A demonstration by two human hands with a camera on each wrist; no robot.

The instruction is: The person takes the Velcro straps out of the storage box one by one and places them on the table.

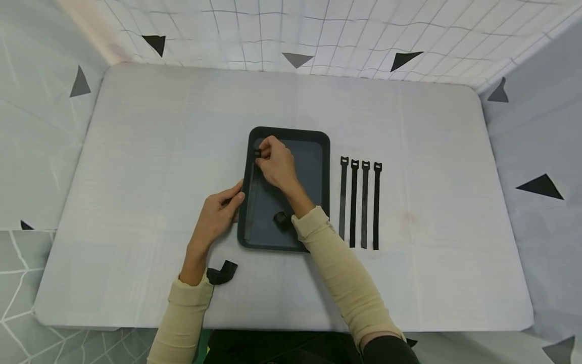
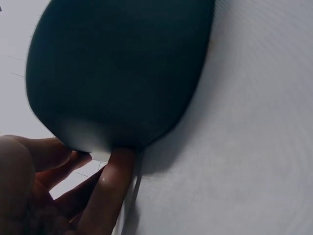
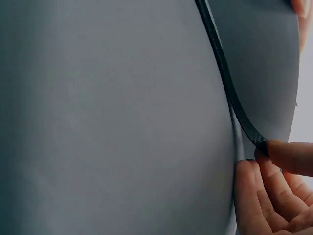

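A dark rectangular tray [image 1: 309, 156] lies on the white table. My left hand [image 1: 214, 215] holds its left side, with the thumb at the rim; in the left wrist view, fingertips [image 2: 115, 169] touch the dark tray wall. Over the tray's upper left corner, my right hand [image 1: 278, 164] pinches the head end of a black cable strap. The rest of that strap [image 1: 251, 210] runs down along the inside of the tray's left wall. The right wrist view shows the strap [image 3: 225, 73] curving up to the thumb and fingers.
Right of the tray, several black cable straps [image 1: 354, 202] lie side by side, heads pointing away. Black curved pieces sit by the wrists, one [image 1: 223, 273] by the left and another [image 1: 282, 221] by the right. White walls with dark triangles surround the table [image 1: 436, 202].
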